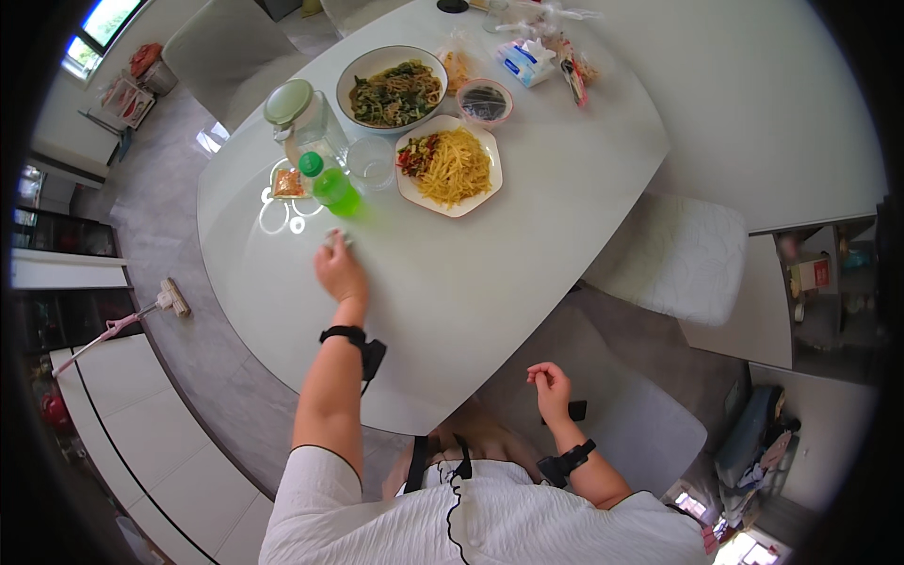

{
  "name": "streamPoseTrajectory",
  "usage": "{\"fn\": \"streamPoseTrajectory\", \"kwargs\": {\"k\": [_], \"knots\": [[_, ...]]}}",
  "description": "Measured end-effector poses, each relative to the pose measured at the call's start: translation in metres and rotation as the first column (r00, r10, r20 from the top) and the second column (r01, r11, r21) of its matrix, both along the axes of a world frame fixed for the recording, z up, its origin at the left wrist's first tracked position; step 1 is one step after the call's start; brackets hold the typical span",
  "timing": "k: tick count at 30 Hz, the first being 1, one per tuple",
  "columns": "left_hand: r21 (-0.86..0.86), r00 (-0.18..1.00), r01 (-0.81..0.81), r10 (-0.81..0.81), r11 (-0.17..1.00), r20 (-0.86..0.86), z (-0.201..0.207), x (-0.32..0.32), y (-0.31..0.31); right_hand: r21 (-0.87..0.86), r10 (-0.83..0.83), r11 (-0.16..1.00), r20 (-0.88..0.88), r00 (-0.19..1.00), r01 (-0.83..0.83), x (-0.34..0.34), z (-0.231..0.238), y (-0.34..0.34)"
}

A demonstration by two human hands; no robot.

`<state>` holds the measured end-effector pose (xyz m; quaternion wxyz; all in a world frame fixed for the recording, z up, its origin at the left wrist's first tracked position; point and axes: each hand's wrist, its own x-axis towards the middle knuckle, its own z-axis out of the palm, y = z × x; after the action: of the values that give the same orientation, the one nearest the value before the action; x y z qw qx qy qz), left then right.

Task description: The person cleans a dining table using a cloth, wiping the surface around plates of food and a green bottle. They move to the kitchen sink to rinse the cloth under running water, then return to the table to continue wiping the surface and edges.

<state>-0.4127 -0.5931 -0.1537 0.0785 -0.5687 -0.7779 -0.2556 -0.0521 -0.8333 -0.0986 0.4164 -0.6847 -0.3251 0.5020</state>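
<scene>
White blouse (pixel 377 499) below, my left hand (pixel 341 270) pinches a pale wad (pixel 346 238), wiping apparently unfinished, right hand (pixel 551 390) loosely closed, seemingly empty.

Single head view, left fisheye of a head-worn pair, facing down and forward over the wearer's white top (pixel 490 523) at the lower edge. Wide, mid-range: bench (pixel 443 292) fills the middle, its far end near the upper edge; left hand (pixel 341 271) and right hand (pixel 550 391) both in frame. Floor (pixel 174 235) at left, seat (pixel 673 254) at right. Edges bow, corners black.
</scene>
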Motion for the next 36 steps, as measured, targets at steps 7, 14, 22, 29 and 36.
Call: {"fn": "streamPoseTrajectory", "kwargs": {"k": [7, 14, 22, 29, 36], "knots": [[-0.036, 0.896, 0.443, -0.441, 0.896, 0.045, 0.008, 0.171, 0.019, -0.006, 0.041, 0.999, 0.064, 0.997, -0.041, 0.004, 0.009, 0.013], [-0.073, 0.584, 0.811, -0.791, 0.581, 0.184, 0.026, 0.196, -0.080, 0.031, 0.063, 0.997, 0.179, 0.982, -0.070, 0.025, 0.029, 0.021], [-0.191, 0.592, 0.806, -0.775, 0.560, 0.221, 0.048, 0.060, -0.255, 0.064, 0.220, 0.973, 0.023, 0.975, -0.221, -0.022, 0.016, 0.014], [-0.081, 0.995, 0.082, -0.077, 0.993, 0.064, 0.028, -0.104, -0.265, 0.134, 0.400, 0.900, 0.123, 0.908, -0.415, -0.050, 0.011, -0.028], [-0.094, 0.990, 0.063, -0.074, 0.994, -0.122, 0.018, -0.084, -0.210, 0.150, 0.333, 0.922, 0.159, 0.929, -0.356, -0.020, 0.014, -0.068]]}}
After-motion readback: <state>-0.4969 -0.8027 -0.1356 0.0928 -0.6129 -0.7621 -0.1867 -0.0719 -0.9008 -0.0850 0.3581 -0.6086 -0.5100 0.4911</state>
